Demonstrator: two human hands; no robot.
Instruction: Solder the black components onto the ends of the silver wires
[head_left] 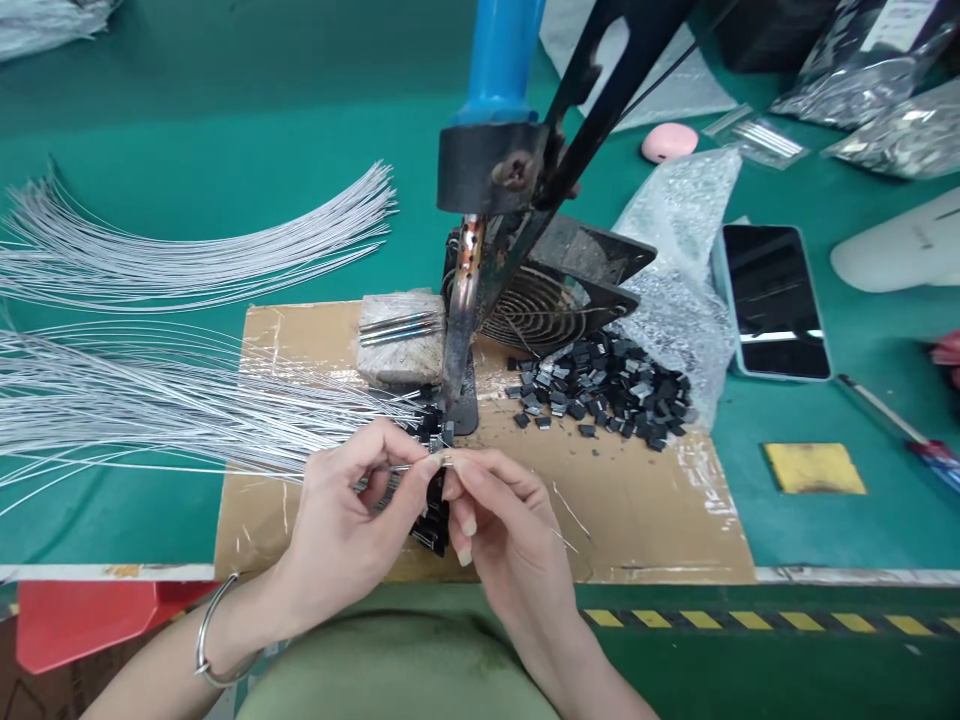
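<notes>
My left hand [360,510] pinches the end of a thin white wire at the middle of the cardboard. Its fingertips meet those of my right hand [510,510], which is closed on something too small to make out. Just above the fingertips is the tip of a soldering iron [461,310] with a blue handle, held in a black stand. Beneath and between my hands lie black connector pieces [431,530], partly hidden. A bundle of white wires [150,400] runs in from the left, its ends near the iron.
Cardboard [637,530] covers the front of the green table. Black pieces [615,385] are heaped right of a fan [540,300]. A second wire bundle [210,265] lies back left. At right are a phone [776,300], a yellow sponge [814,468] and bubble wrap [675,230].
</notes>
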